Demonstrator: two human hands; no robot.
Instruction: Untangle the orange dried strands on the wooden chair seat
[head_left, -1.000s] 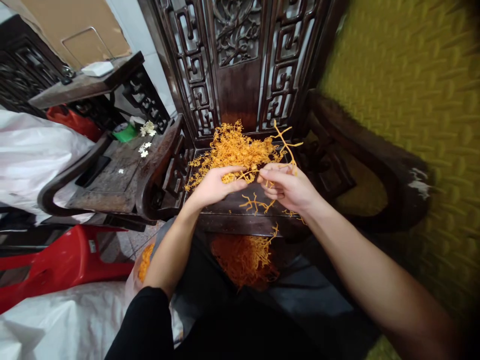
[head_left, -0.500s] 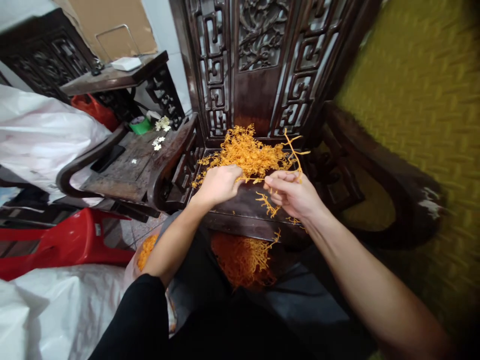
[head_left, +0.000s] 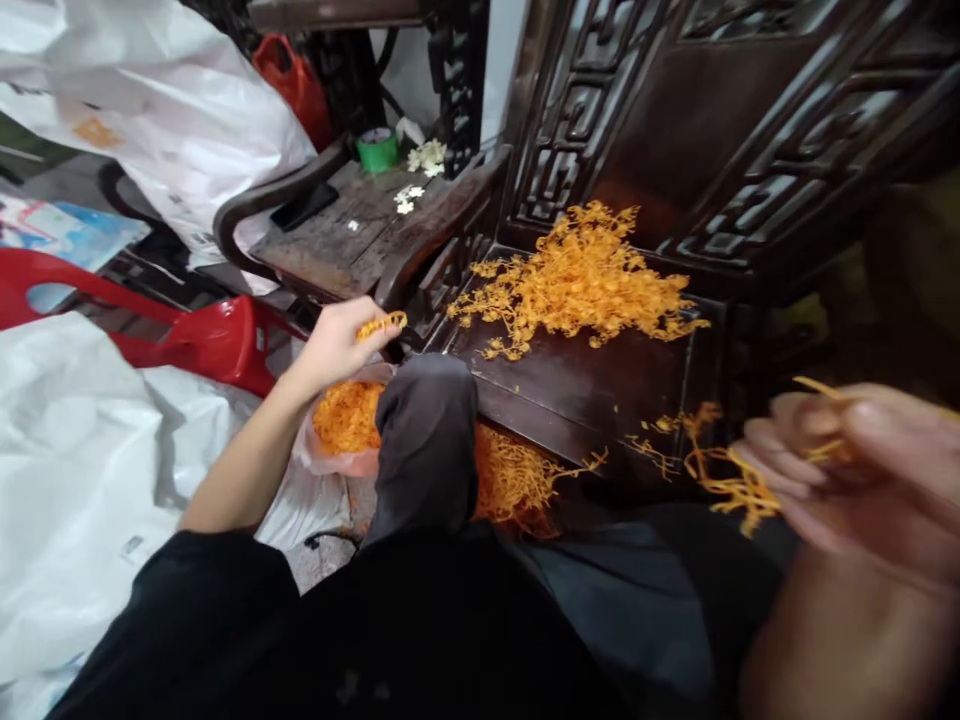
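Observation:
My left hand is closed on a small orange piece, just above a pinkish bag with orange bits inside. At the right, my right hand is closed round thin orange stems that hang out past its fingers. A heap of orange, branching strands lies on the dark wooden chair seat. Below the front edge of that seat, more bare orange stems sit in a reddish container, partly hidden by my leg.
Another wooden chair holds green tape, a dark flat object and pale flowers. A red plastic chair and large white sacks are at left. My knee stands between bag and seat.
My hands have moved apart: the left to above the bag with an orange piece, the right outward and nearer the camera with stems. The view has turned leftward and down.

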